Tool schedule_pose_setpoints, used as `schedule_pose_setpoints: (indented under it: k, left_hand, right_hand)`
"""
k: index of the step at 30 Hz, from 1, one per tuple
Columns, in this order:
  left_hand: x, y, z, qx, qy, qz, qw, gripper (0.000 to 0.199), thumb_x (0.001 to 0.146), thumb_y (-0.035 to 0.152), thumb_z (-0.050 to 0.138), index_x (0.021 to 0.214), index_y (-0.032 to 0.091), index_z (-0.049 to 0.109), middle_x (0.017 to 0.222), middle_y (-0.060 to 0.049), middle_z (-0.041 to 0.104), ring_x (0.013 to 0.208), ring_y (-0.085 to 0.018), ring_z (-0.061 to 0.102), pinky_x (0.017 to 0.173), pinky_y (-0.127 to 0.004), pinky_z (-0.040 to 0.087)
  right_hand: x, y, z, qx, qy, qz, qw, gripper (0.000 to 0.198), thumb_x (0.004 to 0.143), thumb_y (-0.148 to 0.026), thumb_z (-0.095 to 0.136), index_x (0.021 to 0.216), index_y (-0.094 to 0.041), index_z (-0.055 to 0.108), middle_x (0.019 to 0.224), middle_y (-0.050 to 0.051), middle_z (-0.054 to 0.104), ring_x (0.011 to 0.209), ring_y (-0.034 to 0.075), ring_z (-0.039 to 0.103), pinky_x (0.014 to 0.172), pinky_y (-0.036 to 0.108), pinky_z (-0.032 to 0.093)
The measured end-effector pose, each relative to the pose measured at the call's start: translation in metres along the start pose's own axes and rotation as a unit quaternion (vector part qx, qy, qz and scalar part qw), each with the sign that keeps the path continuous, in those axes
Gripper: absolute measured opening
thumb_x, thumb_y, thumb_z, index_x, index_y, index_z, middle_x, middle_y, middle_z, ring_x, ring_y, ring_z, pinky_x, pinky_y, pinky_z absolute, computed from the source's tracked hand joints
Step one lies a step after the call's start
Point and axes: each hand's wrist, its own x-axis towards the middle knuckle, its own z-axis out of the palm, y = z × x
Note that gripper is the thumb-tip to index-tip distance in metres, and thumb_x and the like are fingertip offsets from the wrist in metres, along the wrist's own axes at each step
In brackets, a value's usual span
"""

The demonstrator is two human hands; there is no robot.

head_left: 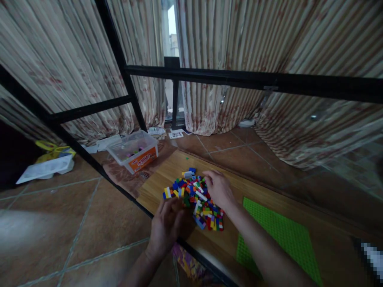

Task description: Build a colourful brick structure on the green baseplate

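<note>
A loose pile of small toy building bricks (201, 196) in many colours lies on a wooden board. My right hand (220, 189) is at the pile's right edge, fingers curled down toward the bricks; whether it grips one is hidden. At the near left edge of the pile is my left hand (167, 223), its fingers bent inward. A yellow and white brick piece (168, 193) lies just beyond the left fingers. What the left fingertips hold, if anything, cannot be made out. A green studded baseplate (278, 239) lies to the right, partly under my right forearm.
The wooden board (167, 169) has a black metal frame (134, 201) along its near side. A clear plastic tub (134, 151) with an orange label stands on the floor beyond its left end. A white tray (48, 169) lies far left; curtains (206, 103) hang behind.
</note>
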Motion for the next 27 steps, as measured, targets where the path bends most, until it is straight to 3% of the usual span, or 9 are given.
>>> schedule_pose_setpoints:
  k: [2, 4, 6, 8, 12, 15, 19, 23, 27]
  left_hand:
    - [0.03, -0.025, -0.012, 0.021, 0.039, -0.003, 0.999, 0.035, 0.089, 0.038, 0.054, 0.121, 0.022, 0.055, 0.115, -0.009, 0.06, 0.1, -0.022, 0.061, 0.086, -0.037, 0.053]
    - [0.073, -0.051, -0.018, 0.029, 0.035, 0.007, 0.999, 0.038, 0.091, 0.041, 0.05, 0.122, 0.019, 0.055, 0.118, -0.011, 0.06, 0.106, -0.024, 0.06, 0.091, -0.04, 0.051]
    - [0.123, -0.072, -0.014, 0.032, -0.011, 0.033, 0.999, 0.042, 0.093, 0.043, 0.044, 0.123, 0.017, 0.056, 0.12, -0.013, 0.06, 0.114, -0.026, 0.056, 0.099, -0.044, 0.046]
    - [0.17, -0.086, -0.002, 0.02, -0.096, 0.077, 0.992, 0.046, 0.095, 0.042, 0.037, 0.124, 0.013, 0.056, 0.123, -0.016, 0.061, 0.117, -0.027, 0.056, 0.103, -0.046, 0.043]
    - [0.233, -0.091, 0.037, 0.0, -0.175, 0.126, 0.976, 0.047, 0.095, 0.045, 0.035, 0.122, 0.015, 0.06, 0.127, -0.012, 0.062, 0.121, -0.024, 0.055, 0.108, -0.038, 0.04]
    - [0.249, -0.084, 0.06, -0.012, -0.218, 0.151, 0.964, 0.051, 0.097, 0.047, 0.029, 0.123, 0.016, 0.06, 0.13, -0.011, 0.061, 0.123, -0.022, 0.054, 0.11, -0.036, 0.038]
    - [0.249, -0.073, 0.075, -0.017, -0.285, 0.203, 0.937, 0.055, 0.098, 0.047, 0.024, 0.125, 0.014, 0.059, 0.133, -0.01, 0.059, 0.128, -0.02, 0.049, 0.114, -0.033, 0.03]
    - [0.243, -0.056, 0.086, -0.006, -0.352, 0.241, 0.905, 0.058, 0.099, 0.047, 0.018, 0.133, 0.014, 0.052, 0.141, -0.01, 0.052, 0.133, -0.018, 0.044, 0.116, -0.031, 0.026]
    - [0.234, -0.035, 0.101, -0.013, -0.397, 0.262, 0.879, 0.054, 0.099, 0.046, 0.021, 0.136, 0.017, 0.05, 0.145, -0.007, 0.048, 0.138, -0.016, 0.037, 0.117, -0.03, 0.021]
  right_hand:
    - [0.031, -0.006, 0.017, -0.035, -0.06, -0.013, 0.997, 0.032, 0.088, -0.013, 0.043, 0.107, -0.02, 0.069, 0.106, 0.008, 0.07, 0.098, 0.02, 0.063, 0.088, 0.03, 0.045]
    - [0.053, -0.005, 0.032, -0.048, -0.086, -0.026, 0.995, 0.034, 0.084, -0.007, 0.047, 0.104, -0.02, 0.071, 0.102, 0.008, 0.071, 0.096, 0.02, 0.064, 0.087, 0.029, 0.044]
    - [0.066, -0.001, 0.043, -0.054, -0.103, -0.04, 0.992, 0.038, 0.078, -0.001, 0.049, 0.099, -0.021, 0.073, 0.098, 0.007, 0.072, 0.094, 0.02, 0.065, 0.086, 0.029, 0.044]
    - [0.074, 0.003, 0.05, -0.057, -0.121, -0.054, 0.989, 0.042, 0.072, 0.003, 0.051, 0.097, -0.023, 0.074, 0.094, 0.005, 0.072, 0.091, 0.019, 0.065, 0.083, 0.028, 0.045]
    - [0.082, 0.009, 0.056, -0.059, -0.151, -0.079, 0.984, 0.043, 0.07, 0.004, 0.054, 0.096, -0.024, 0.074, 0.091, 0.004, 0.071, 0.086, 0.018, 0.065, 0.078, 0.027, 0.045]
    - [0.085, 0.01, 0.057, -0.056, -0.161, -0.089, 0.981, 0.038, 0.074, 0.001, 0.056, 0.098, -0.023, 0.074, 0.095, 0.005, 0.071, 0.09, 0.019, 0.064, 0.082, 0.028, 0.045]
    - [0.077, 0.017, 0.046, -0.02, -0.142, -0.082, 0.986, 0.034, 0.079, -0.005, 0.056, 0.103, -0.023, 0.071, 0.106, 0.006, 0.069, 0.1, 0.019, 0.063, 0.091, 0.031, 0.045]
    - [0.052, 0.04, 0.02, 0.077, -0.034, 0.007, 0.996, 0.033, 0.084, -0.015, 0.052, 0.112, -0.024, 0.067, 0.107, 0.006, 0.067, 0.096, 0.019, 0.064, 0.088, 0.034, 0.049]
    - [0.015, 0.075, -0.005, 0.191, 0.082, 0.117, 0.971, 0.031, 0.083, -0.027, 0.054, 0.111, -0.022, 0.066, 0.105, 0.007, 0.07, 0.095, 0.021, 0.066, 0.09, 0.039, 0.05]
